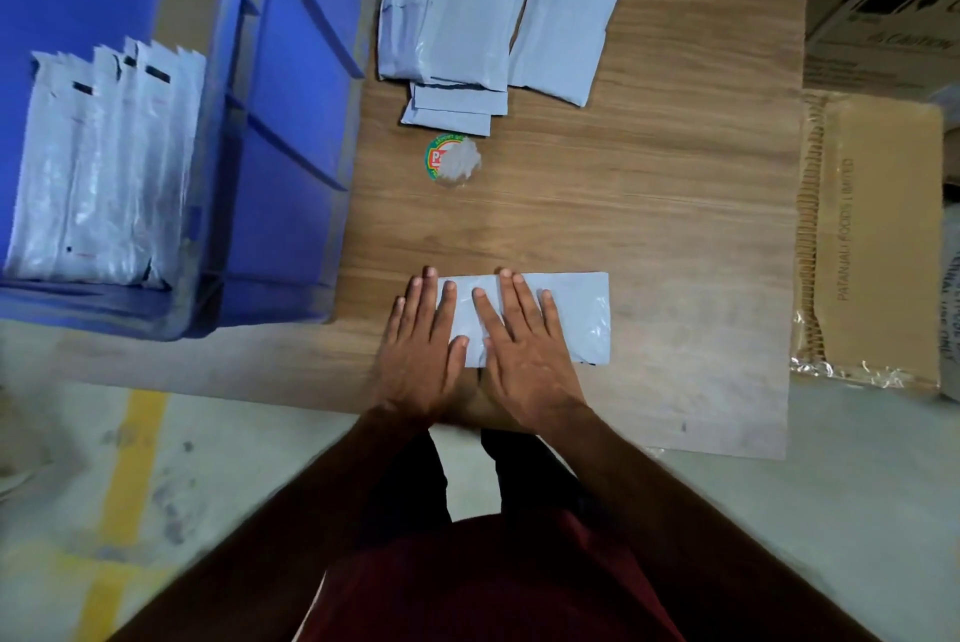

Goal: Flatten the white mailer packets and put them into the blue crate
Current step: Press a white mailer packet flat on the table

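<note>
So there's one flat white plastic mailer packet (540, 316) lying near the front edge of the square wood-grain board (675, 174), long side running left to right. Both hands are pressed palm-down on its left half: the left hand (423, 345) covers the left end, with its outer fingers spilling off onto the board, and the right hand (524, 345) sits just beside it nearer the middle. Fingers on both are spread out and flat, not gripping anything, and the thumbs nearly touch at the packet's front edge. The right end of the packet is uncovered and looks a bit crinkled.

The big blue plastic crate (291, 122) is off to the left, right up against the board. Inside it there's a row of white packets (104, 163) standing on edge, leaning together toward the near-left corner.

At the far side of the board sits a loose, overlapping pile of white mailers (467, 28), well apart from the hands. Between that pile and the hands is a small round green-and-red sticker (439, 158), half covered by something shiny. Brown cardboard boxes (878, 236) are off the right and far edges.
</note>
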Motion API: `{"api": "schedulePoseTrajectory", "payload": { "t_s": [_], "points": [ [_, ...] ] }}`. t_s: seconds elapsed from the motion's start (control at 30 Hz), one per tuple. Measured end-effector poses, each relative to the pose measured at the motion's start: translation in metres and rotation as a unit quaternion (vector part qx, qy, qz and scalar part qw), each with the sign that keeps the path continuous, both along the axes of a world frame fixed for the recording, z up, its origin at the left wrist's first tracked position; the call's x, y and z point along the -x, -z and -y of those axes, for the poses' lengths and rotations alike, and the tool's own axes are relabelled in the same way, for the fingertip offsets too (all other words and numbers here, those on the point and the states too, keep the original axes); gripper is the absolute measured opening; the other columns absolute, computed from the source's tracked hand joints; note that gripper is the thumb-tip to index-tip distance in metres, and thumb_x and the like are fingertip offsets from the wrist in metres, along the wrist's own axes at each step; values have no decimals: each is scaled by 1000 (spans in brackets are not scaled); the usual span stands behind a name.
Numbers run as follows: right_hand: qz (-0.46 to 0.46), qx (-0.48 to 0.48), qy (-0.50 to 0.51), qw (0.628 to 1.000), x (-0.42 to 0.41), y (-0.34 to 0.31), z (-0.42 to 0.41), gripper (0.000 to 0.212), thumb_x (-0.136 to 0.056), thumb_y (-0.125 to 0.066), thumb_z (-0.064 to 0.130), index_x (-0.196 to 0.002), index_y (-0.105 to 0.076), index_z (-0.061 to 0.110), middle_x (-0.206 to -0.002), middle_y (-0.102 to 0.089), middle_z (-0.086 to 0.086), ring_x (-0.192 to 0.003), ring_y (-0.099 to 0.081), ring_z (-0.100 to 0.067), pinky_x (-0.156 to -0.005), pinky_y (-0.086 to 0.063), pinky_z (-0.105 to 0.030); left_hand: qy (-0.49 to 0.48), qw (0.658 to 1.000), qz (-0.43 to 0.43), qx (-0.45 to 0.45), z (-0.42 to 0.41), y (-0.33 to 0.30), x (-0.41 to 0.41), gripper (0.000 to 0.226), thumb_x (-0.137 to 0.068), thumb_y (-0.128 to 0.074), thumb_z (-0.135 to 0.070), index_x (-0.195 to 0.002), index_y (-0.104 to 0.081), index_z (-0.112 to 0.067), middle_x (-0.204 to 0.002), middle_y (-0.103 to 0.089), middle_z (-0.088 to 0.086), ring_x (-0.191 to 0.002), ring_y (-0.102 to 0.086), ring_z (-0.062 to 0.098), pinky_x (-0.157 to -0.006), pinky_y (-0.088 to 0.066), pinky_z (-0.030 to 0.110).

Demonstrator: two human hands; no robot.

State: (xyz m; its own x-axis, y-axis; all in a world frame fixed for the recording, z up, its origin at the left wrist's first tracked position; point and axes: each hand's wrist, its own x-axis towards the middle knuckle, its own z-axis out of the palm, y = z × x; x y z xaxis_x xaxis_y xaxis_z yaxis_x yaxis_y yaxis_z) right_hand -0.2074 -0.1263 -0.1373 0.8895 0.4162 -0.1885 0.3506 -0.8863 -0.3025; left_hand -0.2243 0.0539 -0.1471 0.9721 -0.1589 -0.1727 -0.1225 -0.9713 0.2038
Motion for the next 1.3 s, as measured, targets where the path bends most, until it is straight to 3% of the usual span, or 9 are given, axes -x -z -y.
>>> {"api": "schedulePoseTrajectory", "payload": {
  "t_s": [0.23, 0.43, 0.53, 0.67, 0.77, 0.9, 1.03, 1.17, 1.3],
  "points": [
    [-13, -22, -3, 1000, -1, -1, 2, 67, -101, -41, 27, -163, -17, 17, -170, -1, -13, -158, 3, -26, -127, -8, -49, 9, 1000, -3, -13, 0, -4, -2, 72, -100, -32, -44, -161, -21, -8, -168, -13, 18, -155, -15, 33, -123, -22, 52],
    [-13, -63, 2, 998, 8, -18, 46, 71, -100, -46, 35, -162, -20, 13, -170, -4, -13, -158, -1, -26, -126, -8, -53, 208, 977, 25, -38, -24, -9, -6, 84, -101, -30, -64, -162, -16, -8, -168, -9, 19, -156, -11, 32, -123, -24, 49],
    [-6, -6, -10, 1000, 19, -20, 66, 82, -96, -53, 44, -162, -17, 13, -170, -2, -13, -158, -2, -27, -126, -8, -53, 226, 971, 40, -59, -21, -11, -13, 73, -104, -29, -57, -162, -13, -15, -168, -16, 17, -153, -25, 33, -118, -34, 47],
    [6, 63, -1, 998, 10, -25, 55, 74, -93, -42, 28, -163, -17, 17, -169, -7, -18, -155, -18, -32, -124, -18, -52, 277, 955, 93, -57, -19, -25, -22, 64, -109, -32, -49, -162, -18, -15, -166, -21, 20, -147, -38, 36, -113, -42, 44],
    [44, 43, 34, 998, -1, -42, 45, 73, -87, -29, 17, -160, -24, 16, -165, -23, -22, -141, -44, -37, -119, -32, -51, 283, 951, 114, -45, -18, -47, -28, 62, -109, -43, -37, -161, -20, -12, -166, -21, 20, -133, -56, 30, -99, -53, 38],
    [90, 48, 21, 995, -10, -66, 46, 78, -81, -40, 13, -158, -31, 13, -162, -28, -25, -115, -64, -35, -112, -42, -50, 281, 953, 105, -33, -18, -77, -37, 87, -88, -60, -18, -162, -15, -14, -168, -15, 19, -80, -72, 26, -75, -58, 36],
    [99, 60, -3, 993, -16, -88, 55, 81, -78, -39, 24, -158, -31, 13, -157, -40, -23, -85, -69, -31, -104, -49, -44, 283, 958, 54, 5, -23, -95, -49, 85, -89, -43, -28, -163, -2, -19, -167, -19, 11, -87, -72, 25, -67, -59, 35],
    [55, 78, -40, 995, -24, -85, 61, 87, -75, -54, 28, -157, -32, 12, -147, -52, -20, -95, -69, -33, -104, -48, -42, 237, 971, 11, 22, -24, -102, -58, 88, -88, -50, -29, -163, -4, -23, -146, -43, 6, -89, -67, 27, -72, -56, 38],
    [44, 129, -28, 990, -26, -64, 52, 79, -82, -52, 17, -158, -31, 11, -156, -37, -26, -137, -45, -44, -122, -21, -56, 164, 984, 44, -49, -11, -86, -58, 79, -79, -45, -23, -156, -32, -11, -149, -48, 15, -117, -60, 33, -104, -38, 41]
  ]
}}
